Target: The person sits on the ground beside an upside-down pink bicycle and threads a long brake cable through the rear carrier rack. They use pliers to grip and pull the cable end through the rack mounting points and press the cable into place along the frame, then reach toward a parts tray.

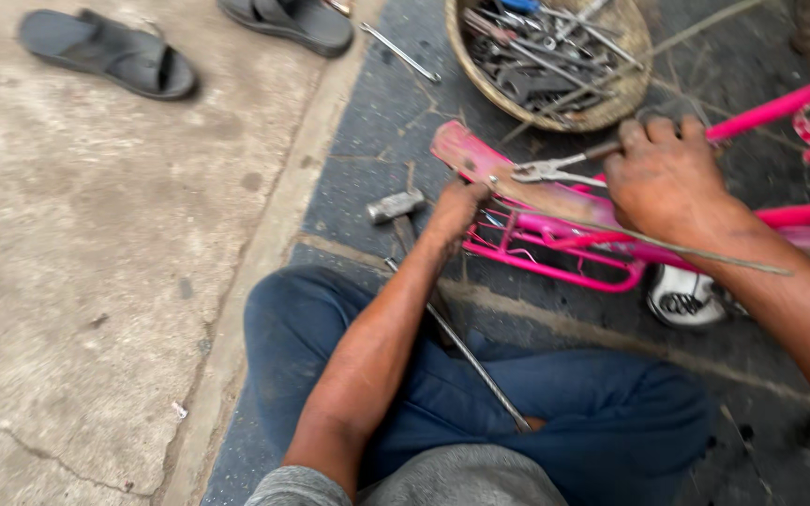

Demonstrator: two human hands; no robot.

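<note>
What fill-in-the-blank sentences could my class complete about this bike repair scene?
1. The right hand grips a pair of ____ over the bike.
2. The bike frame is ____ in colour.
3. The loose tools sit in a round woven ____ at the top.
4. A ____ with a metal head lies on the ground beside the left hand.

Missing words: pliers; pink; basket; hammer

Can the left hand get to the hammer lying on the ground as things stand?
Probably yes. The left hand rests on the pink rack just beside the hammer, and nothing lies between them.
</note>
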